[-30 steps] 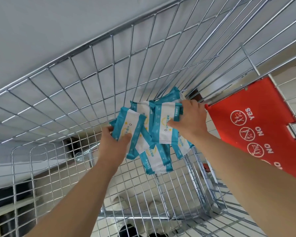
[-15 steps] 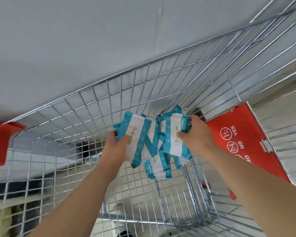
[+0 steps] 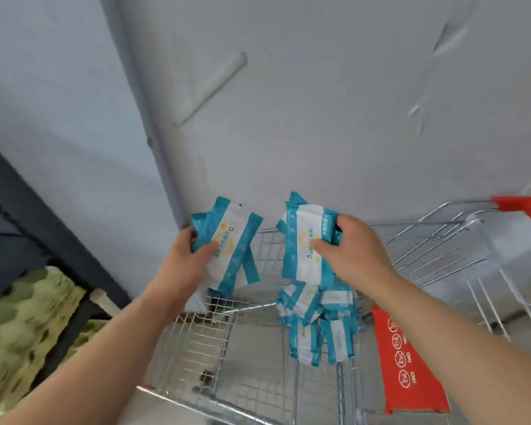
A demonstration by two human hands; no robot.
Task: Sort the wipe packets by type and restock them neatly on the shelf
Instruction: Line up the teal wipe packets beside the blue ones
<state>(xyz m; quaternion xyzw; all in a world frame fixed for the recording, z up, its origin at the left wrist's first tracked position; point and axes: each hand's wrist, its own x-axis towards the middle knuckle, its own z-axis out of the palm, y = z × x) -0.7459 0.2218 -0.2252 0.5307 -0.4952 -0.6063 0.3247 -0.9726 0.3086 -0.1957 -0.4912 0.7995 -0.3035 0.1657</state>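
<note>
Where blurred, wipe packets (image 3: 227, 237) illegible.

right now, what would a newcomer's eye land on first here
The teal-and-white wipe packets gripped in the left hand and a second bunch in the right hand stand out mid-frame, with more dangling packets below the right one. Under them is a wire shopping cart with a red flap at right; a green dimpled tray sits lower left.
</note>
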